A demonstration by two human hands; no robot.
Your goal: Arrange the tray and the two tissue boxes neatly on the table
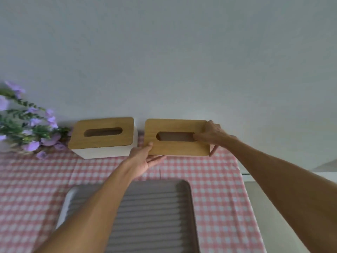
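Note:
Two white tissue boxes with wooden slotted lids are at the back of the table by the wall. The left tissue box (104, 136) rests on the cloth, untouched. Both hands hold the right tissue box (177, 147): my left hand (145, 159) cups its front left corner from below, and my right hand (212, 134) grips its right end with a finger at the slot. Whether this box rests on the cloth or is held just above it I cannot tell. A grey ribbed tray (158, 212) lies near me; my left forearm crosses over it.
A pink and white checked cloth (215, 189) covers the table. Purple flowers with green leaves (31, 125) stand at the back left beside the left box. A plain wall rises right behind the boxes. The table's right edge (255, 198) lies just past the cloth.

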